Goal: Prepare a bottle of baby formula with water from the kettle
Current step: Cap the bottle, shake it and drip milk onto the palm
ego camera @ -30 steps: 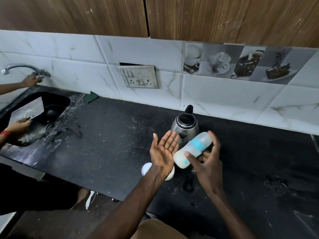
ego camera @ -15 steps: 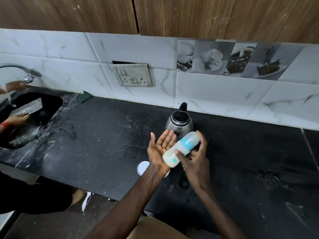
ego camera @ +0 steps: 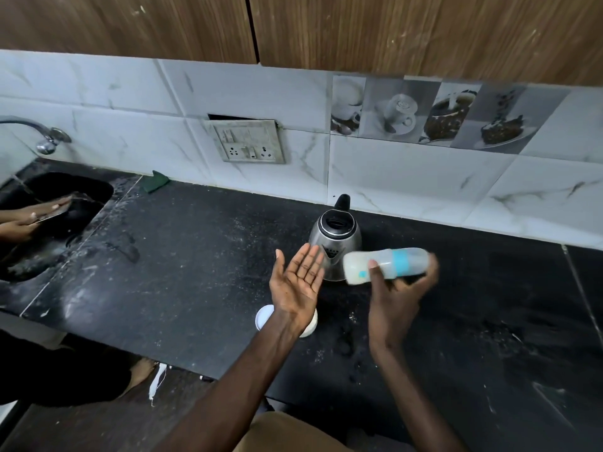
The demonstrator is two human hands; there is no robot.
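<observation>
From the head view, the right hand [ego camera: 396,295] curls thumb and fingers round the bottle [ego camera: 385,265], which lies sideways and motion-blurred just in front of the kettle [ego camera: 336,236]. The left hand [ego camera: 298,285] is spread flat, palm up, holding nothing, front-left of the kettle. This looks like mixing: grip firmly, swing short, clear of the kettle. The counter [ego camera: 182,272] right of the kettle gives room; its edge and 1 white tub [ego camera: 264,316] lie in front

The right hand [ego camera: 396,298] grips a baby bottle [ego camera: 385,265] held sideways above the black countertop [ego camera: 182,275]. The left hand [ego camera: 298,282] is held palm-up beside it. A steel kettle [ego camera: 336,236] stands behind both.
</observation>
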